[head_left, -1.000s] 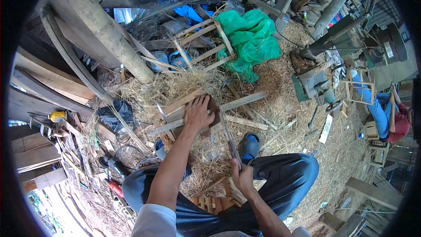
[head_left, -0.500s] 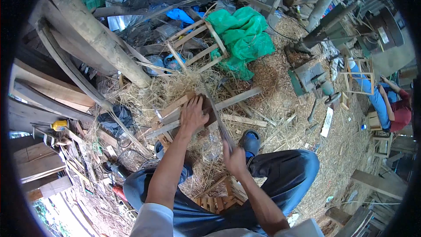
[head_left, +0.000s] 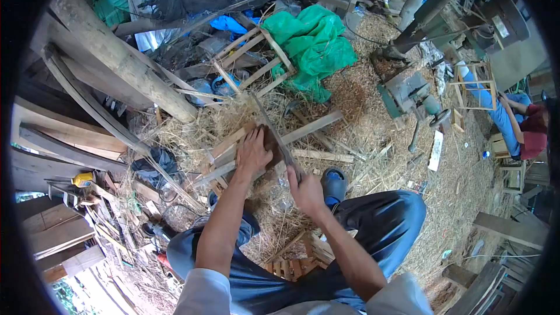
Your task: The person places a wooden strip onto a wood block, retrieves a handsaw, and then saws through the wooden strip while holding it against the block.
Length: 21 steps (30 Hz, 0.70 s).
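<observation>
My right hand (head_left: 307, 192) is closed round the handle of a handsaw (head_left: 269, 123), whose long blade points forward and slightly left. Along the blade's left side lies a brown wooden board (head_left: 272, 144). My left hand (head_left: 252, 154) grips this board from above, its fingers over the far part and the thumb toward the saw. Under the board, wooden strips (head_left: 315, 127) cross at an angle, low over the straw. The blade runs right at the board's right edge. My left palm hides part of the board.
A wooden frame (head_left: 256, 61) and a green plastic sheet (head_left: 318, 52) lie ahead. Green machinery (head_left: 408, 93) stands to the right, near a seated person (head_left: 525, 131). A thick pole (head_left: 122, 52) slants at the left. Straw and shavings cover the ground; a sandal (head_left: 334, 185) shows beside my right hand.
My right hand has moved forward and a little left, sliding the saw along the board. My left hand stays on the board. The whole view has shifted slightly.
</observation>
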### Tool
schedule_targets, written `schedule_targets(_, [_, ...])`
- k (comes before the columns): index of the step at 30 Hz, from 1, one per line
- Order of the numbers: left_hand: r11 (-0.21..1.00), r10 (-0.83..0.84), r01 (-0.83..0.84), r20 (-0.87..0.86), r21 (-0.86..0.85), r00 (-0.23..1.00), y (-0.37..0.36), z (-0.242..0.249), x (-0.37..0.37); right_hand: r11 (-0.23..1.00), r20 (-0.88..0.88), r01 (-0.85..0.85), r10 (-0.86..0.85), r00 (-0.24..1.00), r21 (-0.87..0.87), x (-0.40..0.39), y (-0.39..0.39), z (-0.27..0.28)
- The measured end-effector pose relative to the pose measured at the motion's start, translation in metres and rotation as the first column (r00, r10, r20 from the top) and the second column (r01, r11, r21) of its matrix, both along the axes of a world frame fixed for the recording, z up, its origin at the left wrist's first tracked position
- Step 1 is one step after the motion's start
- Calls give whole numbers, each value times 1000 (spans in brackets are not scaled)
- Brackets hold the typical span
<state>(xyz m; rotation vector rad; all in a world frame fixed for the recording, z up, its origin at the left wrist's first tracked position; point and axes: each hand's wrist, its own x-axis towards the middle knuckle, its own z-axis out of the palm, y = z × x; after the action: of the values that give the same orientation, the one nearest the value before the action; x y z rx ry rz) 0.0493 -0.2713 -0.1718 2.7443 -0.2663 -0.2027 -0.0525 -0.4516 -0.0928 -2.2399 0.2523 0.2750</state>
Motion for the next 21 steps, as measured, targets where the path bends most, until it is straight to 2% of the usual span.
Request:
schedule_targets(1, [1000, 0, 0, 9, -10, 1000, -5, 0, 3, 998, 150, 26, -36, 988, 65, -13, -5, 6])
schedule_targets(2, [1000, -1, 1, 5, -23, 1000, -6, 2, -1, 999, 35, 30, -29, 999, -12, -41, -11, 17])
schedule_targets(3, [1000, 12, -12, 0, -28, 1000, -3, 5, -5, 996, 42, 68, -71, 997, 63, -68, -16, 31])
schedule_targets(5, [1000, 10, -10, -9, -6, 1000, -2, 18, -4, 985, 47, 99, -107, 993, 141, -73, -16, 38])
schedule_targets(7, [1000, 13, -13, 24, -8, 1000, -3, 8, -9, 996, -53, 79, -77, 996, 45, -51, -8, 33])
schedule_targets(8, [1000, -18, 17, 66, 10, 998, -1, 1, -10, 997, 53, 71, -72, 996, 11, -24, 1, 21])
schedule_targets(10, [1000, 12, -11, 31, -17, 999, -1, 0, -4, 998, 37, 44, -42, 998, -43, 19, 14, -8])
schedule_targets(11, [998, 45, -45, -8, -35, 999, 2, 0, -2, 998, 36, 48, -47, 998, -37, 14, 14, -5])
schedule_targets(13, [1000, -1, 2, 58, -13, 998, -5, -3, -3, 997, -2, 56, -56, 998, -57, -3, -1, 9])
schedule_targets(14, [1000, -1, 1, 15, -9, 1000, -6, 3, -3, 999, 17, 22, -22, 1000, 35, -26, -9, 13])
schedule_targets(15, [1000, 12, -12, -33, 1, 999, -5, 11, -7, 992, 7, 78, -79, 997, 98, -59, -12, 26])
schedule_targets(17, [999, 24, -23, -36, 30, 999, -4, 17, -5, 980, 4, 125, -127, 992, 152, -70, -13, 34])
schedule_targets(19, [998, 19, -17, 31, -56, 999, -5, 5, -10, 992, 3, 100, -100, 995, 73, -65, -7, 31])
schedule_targets(20, [999, 17, -17, 4, -41, 1000, -5, 9, -12, 995, 6, 95, -95, 995, -11, -38, 1, 22])
schedule_targets(21, [999, 9, -8, 6, -38, 1000, -5, 7, -11, 994, 30, 104, -105, 994, 24, -4, 15, 14])
